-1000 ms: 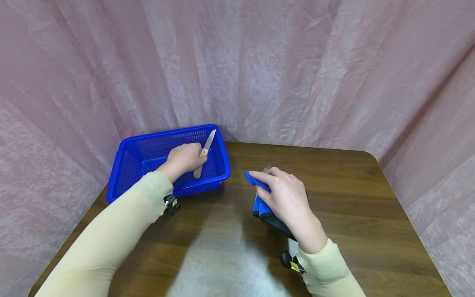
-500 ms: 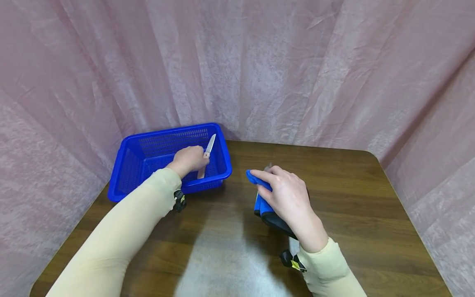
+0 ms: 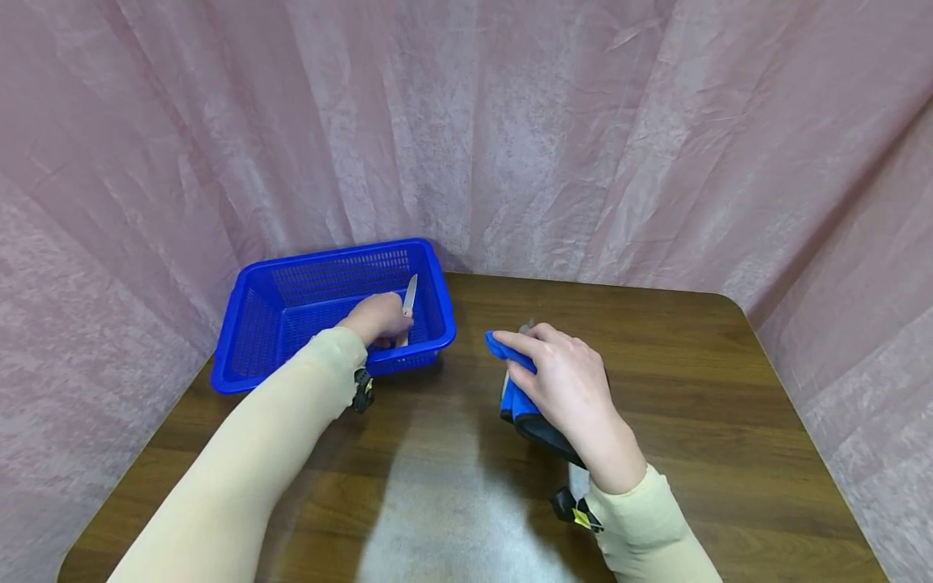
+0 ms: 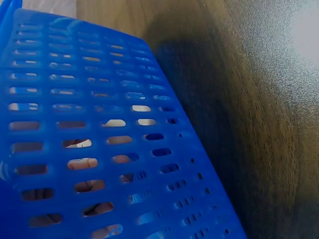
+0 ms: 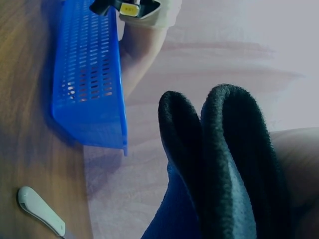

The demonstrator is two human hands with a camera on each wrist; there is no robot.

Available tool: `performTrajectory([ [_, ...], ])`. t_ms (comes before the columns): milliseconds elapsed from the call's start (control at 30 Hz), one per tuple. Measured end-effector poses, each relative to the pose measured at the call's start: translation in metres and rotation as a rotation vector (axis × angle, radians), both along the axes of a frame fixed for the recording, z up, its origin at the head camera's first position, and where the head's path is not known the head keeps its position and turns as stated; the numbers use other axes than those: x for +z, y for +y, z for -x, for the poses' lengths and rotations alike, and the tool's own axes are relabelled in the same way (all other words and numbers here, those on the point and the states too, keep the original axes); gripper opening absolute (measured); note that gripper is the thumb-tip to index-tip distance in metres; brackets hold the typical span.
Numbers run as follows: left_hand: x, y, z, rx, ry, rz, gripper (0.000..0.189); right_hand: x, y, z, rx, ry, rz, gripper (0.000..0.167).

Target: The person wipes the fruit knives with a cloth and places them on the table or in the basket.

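In the head view, my left hand [image 3: 379,317] is inside the blue plastic basket [image 3: 251,324] near its right end, holding a knife [image 3: 411,298] with a pale handle and its blade pointing to the back. Bits of fingers show through the basket wall [image 4: 109,99] in the left wrist view. My right hand [image 3: 564,385] grips a folded blue cloth [image 3: 510,348] with black edging above the table. Beneath it lies a second knife with a whitish handle [image 5: 40,211]; the right hand and cloth hide most of it in the head view.
The brown wooden table [image 3: 700,389] runs under both arms. A pink curtain [image 3: 510,146] hangs close behind the basket and along both sides. Each wrist wears a small black camera, such as the right wrist camera [image 3: 568,506].
My left hand has lowered the knife deeper into the basket and shifted slightly right. The right hand keeps its grip on the cloth, almost still.
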State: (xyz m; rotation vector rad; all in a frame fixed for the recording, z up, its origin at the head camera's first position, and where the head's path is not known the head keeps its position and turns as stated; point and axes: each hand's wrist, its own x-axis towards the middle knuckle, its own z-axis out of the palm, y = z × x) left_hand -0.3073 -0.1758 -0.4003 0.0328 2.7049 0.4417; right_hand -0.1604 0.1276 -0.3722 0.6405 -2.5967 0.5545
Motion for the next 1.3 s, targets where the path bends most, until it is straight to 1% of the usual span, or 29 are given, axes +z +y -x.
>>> performTrajectory([
  [133,-0.002,0.000,0.003,0.014,-0.047,0.001,0.029,0.000,0.000,0.000,-0.005,-0.001,-0.003,0.041],
  [200,-0.009,-0.003,0.010,0.028,-0.070,-0.005,0.031,0.000,0.000,0.000,-0.006,-0.001,-0.003,0.041],
  [233,-0.016,-0.006,0.016,0.029,-0.082,-0.007,0.032,0.000,0.000,0.000,-0.006,0.001,-0.002,0.041],
  [300,-0.039,-0.016,0.035,0.024,-0.100,-0.014,0.030,0.000,0.000,-0.001,-0.007,0.002,-0.002,0.041],
  [367,-0.070,-0.029,0.060,0.019,-0.114,-0.022,0.029,0.000,0.001,0.000,-0.008,0.003,-0.002,0.041],
  [433,-0.101,-0.042,0.086,-0.012,-0.100,-0.004,0.029,0.000,0.001,0.000,-0.009,0.003,-0.003,0.041],
  [467,-0.113,-0.047,0.095,-0.024,-0.091,0.011,0.029,0.000,0.001,0.000,-0.009,0.002,-0.004,0.041],
  [500,-0.118,-0.049,0.100,-0.031,-0.090,0.030,0.029,0.000,0.001,0.000,-0.010,0.001,-0.004,0.042],
  [533,-0.127,-0.051,0.107,-0.040,-0.082,0.047,0.028,0.000,0.001,0.000,-0.009,0.000,-0.004,0.041],
  [567,-0.130,-0.052,0.110,-0.052,-0.079,0.066,0.029,0.000,0.001,0.000,-0.008,-0.001,-0.004,0.041],
  [633,-0.124,-0.049,0.105,-0.073,-0.082,0.094,0.028,0.000,0.002,0.000,-0.008,-0.006,-0.005,0.041],
  [733,-0.104,-0.039,0.088,-0.062,-0.096,0.117,0.027,0.000,0.002,0.000,-0.009,-0.013,-0.007,0.042],
  [800,-0.088,-0.031,0.073,-0.049,-0.107,0.121,0.027,0.001,0.002,0.000,-0.010,-0.016,-0.008,0.042],
  [833,-0.092,-0.034,0.075,-0.052,-0.100,0.124,0.026,0.001,0.002,-0.001,-0.010,-0.016,-0.009,0.042],
  [867,-0.093,-0.033,0.075,-0.044,-0.107,0.126,0.026,0.001,0.002,-0.001,-0.009,-0.015,-0.011,0.042],
  [900,-0.096,-0.034,0.077,-0.042,-0.115,0.128,0.027,0.001,0.002,-0.001,-0.009,-0.014,-0.012,0.042],
  [967,-0.109,-0.038,0.089,-0.050,-0.133,0.139,0.028,0.001,0.002,-0.001,-0.009,-0.012,-0.014,0.042],
  [1000,-0.118,-0.041,0.099,-0.059,-0.143,0.149,0.027,0.001,0.002,-0.001,-0.010,-0.013,-0.014,0.042],
  [1033,-0.126,-0.044,0.106,-0.063,-0.160,0.144,0.026,0.001,0.002,-0.001,-0.011,-0.014,-0.014,0.042],
  [1100,-0.128,-0.044,0.113,-0.078,-0.184,0.149,0.025,0.002,0.003,-0.001,-0.013,-0.016,-0.011,0.042],
  [1200,-0.135,-0.049,0.122,-0.106,-0.211,0.142,0.021,0.002,0.003,-0.001,-0.014,-0.022,-0.008,0.042],
  [1267,-0.136,-0.051,0.123,-0.120,-0.208,0.136,0.023,0.003,0.003,-0.001,-0.013,-0.025,-0.005,0.042],
  [1300,-0.135,-0.050,0.122,-0.124,-0.204,0.138,0.025,0.003,0.004,-0.001,-0.014,-0.027,-0.004,0.042],
])
